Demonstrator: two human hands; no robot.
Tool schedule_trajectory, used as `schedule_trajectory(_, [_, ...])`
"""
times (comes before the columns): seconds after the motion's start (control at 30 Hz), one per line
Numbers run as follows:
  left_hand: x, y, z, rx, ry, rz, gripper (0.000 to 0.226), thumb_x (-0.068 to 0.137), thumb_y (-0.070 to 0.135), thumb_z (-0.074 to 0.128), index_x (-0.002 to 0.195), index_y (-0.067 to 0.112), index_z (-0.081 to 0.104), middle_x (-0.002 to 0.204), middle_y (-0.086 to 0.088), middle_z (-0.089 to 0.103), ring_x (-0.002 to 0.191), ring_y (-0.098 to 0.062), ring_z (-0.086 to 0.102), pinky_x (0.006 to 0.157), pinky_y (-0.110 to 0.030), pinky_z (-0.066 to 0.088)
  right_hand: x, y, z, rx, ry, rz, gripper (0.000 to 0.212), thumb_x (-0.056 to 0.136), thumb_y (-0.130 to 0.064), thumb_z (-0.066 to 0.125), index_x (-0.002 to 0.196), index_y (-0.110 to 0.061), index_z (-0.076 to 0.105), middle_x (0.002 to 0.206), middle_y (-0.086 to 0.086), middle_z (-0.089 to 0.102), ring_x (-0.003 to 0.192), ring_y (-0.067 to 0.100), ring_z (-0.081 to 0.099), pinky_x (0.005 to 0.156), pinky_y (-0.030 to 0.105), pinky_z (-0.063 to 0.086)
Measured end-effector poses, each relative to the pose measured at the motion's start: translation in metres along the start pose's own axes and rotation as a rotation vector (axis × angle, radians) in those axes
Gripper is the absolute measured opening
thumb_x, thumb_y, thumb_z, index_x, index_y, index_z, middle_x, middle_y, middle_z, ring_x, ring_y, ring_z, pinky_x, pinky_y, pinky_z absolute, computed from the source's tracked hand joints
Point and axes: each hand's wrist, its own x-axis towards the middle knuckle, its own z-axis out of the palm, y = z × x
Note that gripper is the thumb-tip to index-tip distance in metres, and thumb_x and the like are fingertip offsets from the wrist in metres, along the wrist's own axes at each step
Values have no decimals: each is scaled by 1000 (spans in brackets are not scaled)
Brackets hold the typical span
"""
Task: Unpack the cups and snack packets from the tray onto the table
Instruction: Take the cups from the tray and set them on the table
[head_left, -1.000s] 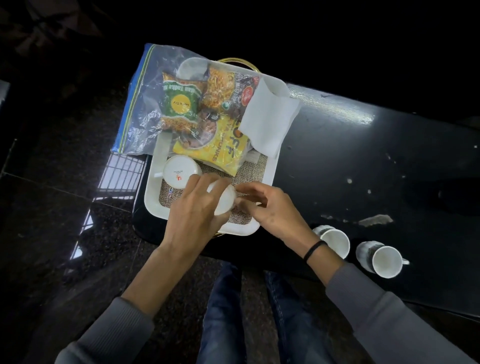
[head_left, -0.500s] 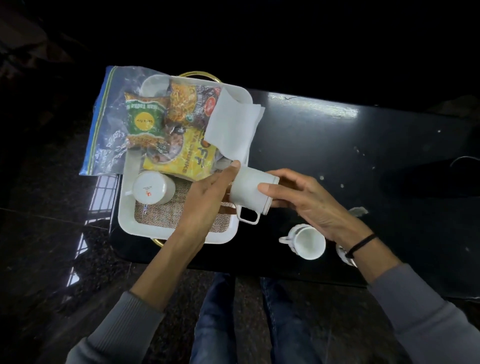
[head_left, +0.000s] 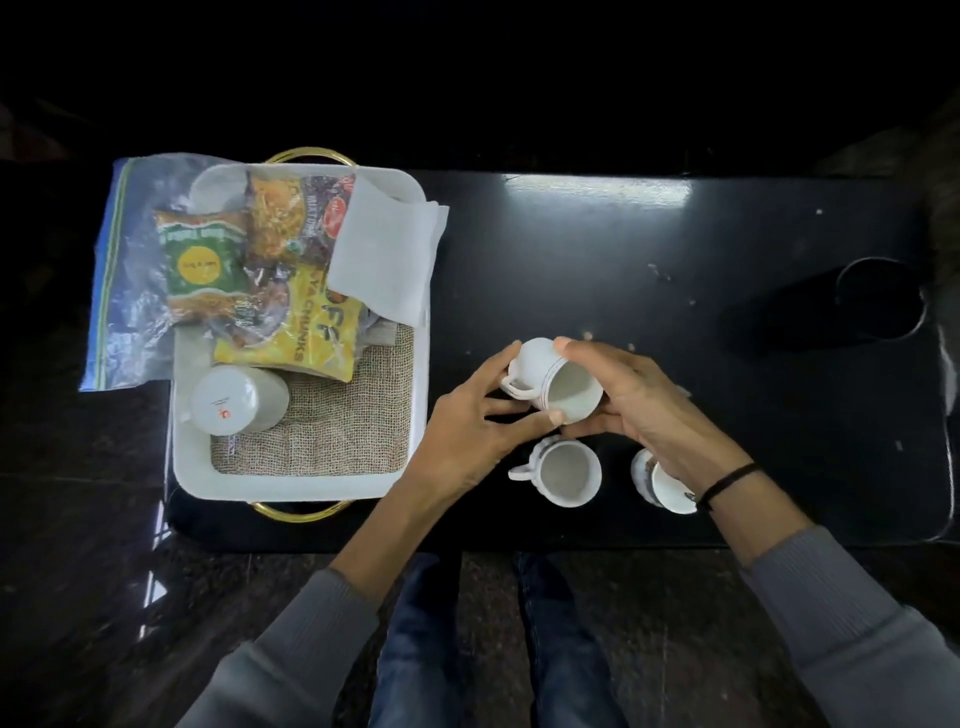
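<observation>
Cup (head_left: 553, 382), tilted on its side, hangs over the table (head_left: 675, 312) just right of the tray (head_left: 291, 491), left hand (head_left: 467, 436) pinching base and rim, right hand (head_left: 639, 410) curled round its mouth; next, it seemingly needs righting and setting beside the two cups (head_left: 566, 470) already unpacked.

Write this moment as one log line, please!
left hand, right hand: hold tilted cup | table: two cups | tray: one cup, snack packets

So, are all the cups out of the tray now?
No, one white cup sits in the tray, next to the snack packets.
</observation>
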Motion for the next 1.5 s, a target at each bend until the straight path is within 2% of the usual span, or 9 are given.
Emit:
schedule_trajectory(0.17, [12,-3,14,43,-7,-88,69,81,38,84,143,33,55,120,12,74,100,-2,74,88,-14,54,5,4,-9,-143,131,21,44,85,-67,66,110,-33,78,101,-4,80,73,12,80,54,15,58])
schedule_trajectory(0.27, [14,3,18,95,48,-124,34,84,40,81,111,56,66,104,17,78,92,3,74,76,-3,49,12,3,-9,-191,150,23,47,85,-67,65,107,-27,78,99,-2,79,65,10,79,48,10,53])
schedule_trajectory(0.4, [15,5,21,130,68,-154,34,86,45,74,79,76,61,90,28,75,87,3,73,75,-6,50,19,0,-8,-258,170,50,49,86,-66,63,97,-21,78,89,1,79,54,13,77,39,6,45])
schedule_trajectory(0.6, [25,6,22,145,89,-149,15,80,47,68,77,61,71,91,6,79,94,-14,76,98,-42,57,28,-2,-7,-311,178,100,57,85,-69,61,100,-15,76,93,5,79,53,15,77,40,10,48])
schedule_trajectory(0.73, [29,6,21,187,96,-178,14,81,45,65,80,56,73,87,3,78,89,-16,76,96,-42,58,28,-4,-9,-595,200,84,72,87,-79,48,88,-12,74,69,2,74,44,9,69,44,16,50])
schedule_trajectory(0.87, [29,3,18,203,101,-218,29,83,42,65,110,35,74,91,2,78,88,-17,76,94,-41,59,28,-9,-6,-915,260,48,74,86,-85,40,105,-22,74,105,5,74,103,29,69,89,44,57])
schedule_trajectory(1.1, [13,5,-2,224,146,-189,54,97,46,59,145,24,52,122,0,73,104,-17,72,98,-34,55,22,-37,33,-1076,378,-152,58,92,-72,50,116,-22,69,109,6,74,102,31,70,79,40,54])
schedule_trajectory(1.4, [-42,8,-111,323,578,-55,23,97,19,60,115,27,71,93,0,79,82,-11,72,74,-28,56,35,-56,163,-1044,-6,-350,30,96,-50,60,98,-23,72,102,-1,74,98,24,69,81,40,59])
schedule_trajectory(1.5, [-60,-2,-145,412,703,-48,21,95,19,62,111,28,73,99,10,77,85,-10,70,75,-33,58,41,-54,204,-997,-162,-403,21,95,-37,65,102,-18,72,105,0,74,96,22,69,83,43,59])
